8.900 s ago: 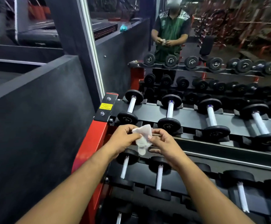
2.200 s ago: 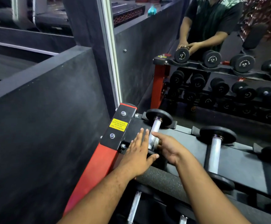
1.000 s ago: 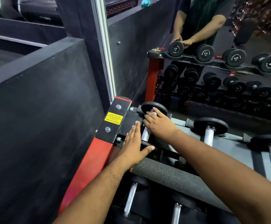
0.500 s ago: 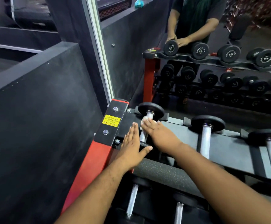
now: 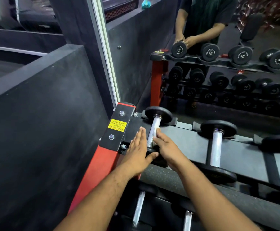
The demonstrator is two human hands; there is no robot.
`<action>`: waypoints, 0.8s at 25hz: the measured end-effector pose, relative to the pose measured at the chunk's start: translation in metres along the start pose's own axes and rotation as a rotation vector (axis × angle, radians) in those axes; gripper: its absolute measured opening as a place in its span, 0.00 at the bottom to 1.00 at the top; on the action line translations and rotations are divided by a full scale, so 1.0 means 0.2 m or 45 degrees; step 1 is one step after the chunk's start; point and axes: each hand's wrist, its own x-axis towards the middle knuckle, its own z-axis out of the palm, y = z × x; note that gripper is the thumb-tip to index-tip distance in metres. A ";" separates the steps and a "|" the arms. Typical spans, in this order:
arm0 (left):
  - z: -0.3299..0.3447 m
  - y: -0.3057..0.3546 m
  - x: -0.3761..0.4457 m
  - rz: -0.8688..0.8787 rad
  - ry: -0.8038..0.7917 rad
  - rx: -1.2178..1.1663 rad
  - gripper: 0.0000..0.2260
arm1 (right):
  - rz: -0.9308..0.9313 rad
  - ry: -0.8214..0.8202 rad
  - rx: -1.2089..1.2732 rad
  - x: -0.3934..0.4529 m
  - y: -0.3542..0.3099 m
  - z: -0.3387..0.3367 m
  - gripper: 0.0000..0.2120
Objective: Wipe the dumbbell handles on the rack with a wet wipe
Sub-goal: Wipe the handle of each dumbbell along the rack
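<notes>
The leftmost dumbbell [image 5: 154, 129] is seen lying in its cradle at the left end of the top shelf of the rack [image 5: 182, 139], its chrome handle [image 5: 154, 128] running away from the camera toward a black round head. The right hand [image 5: 165, 147] is curled around the near part of that handle, and a small patch of white, the wet wipe [image 5: 157, 131], is glimpsed pressed between the fingers and the metal. The left hand [image 5: 138, 151] is laid flat with straight fingers on the black end plate of the rack just beside the handle, its thumb stretched out toward the near head of the dumbbell; nothing is gripped by it. On the end plate a yellow sticker [image 5: 117, 125] is fixed between two bolts, and it can be read as "KINDLY RETURN BACK THE WEIGHTS AFTER USE", with a line below that appears to say "RW FITNESS". A second dumbbell [image 5: 216, 147] is rested to the right on the same shelf, well apart from the first, and a third is cut off at the right edge. Further chrome handles are seen on the lower shelf beneath the forearms. Behind the rack a mirror [image 5: 236, 80] is mounted, in which the dumbbell heads are reflected with white lettering and the figure "2.5", the remaining words being too small to be read.
</notes>
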 end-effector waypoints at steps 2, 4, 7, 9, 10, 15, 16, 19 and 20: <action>-0.01 0.00 0.00 -0.006 -0.015 -0.018 0.45 | 0.001 -0.034 -0.029 0.08 -0.06 -0.03 0.29; -0.01 0.01 0.00 -0.007 -0.008 -0.017 0.45 | 0.024 -0.046 -0.033 0.13 -0.11 -0.05 0.33; -0.01 0.00 0.00 -0.020 -0.017 -0.025 0.45 | 0.076 -0.166 0.020 0.06 0.04 -0.07 0.39; 0.00 0.00 0.01 -0.010 0.005 -0.015 0.45 | 0.147 -0.284 0.067 0.01 0.15 -0.09 0.42; 0.00 0.00 0.01 -0.007 0.006 -0.012 0.45 | 0.146 -0.276 0.129 0.03 0.14 -0.09 0.42; 0.00 0.02 0.01 -0.015 -0.013 0.010 0.45 | 0.138 0.343 0.649 0.30 -0.10 0.00 0.08; 0.00 0.02 0.01 -0.016 -0.011 0.010 0.45 | 0.174 0.400 0.748 0.31 -0.09 0.00 0.07; 0.01 0.01 0.00 -0.012 0.001 0.007 0.46 | 0.307 0.283 0.884 0.32 -0.07 -0.03 0.08; 0.00 0.01 0.00 -0.010 0.001 0.008 0.46 | 0.360 0.248 0.913 0.36 -0.09 -0.04 0.07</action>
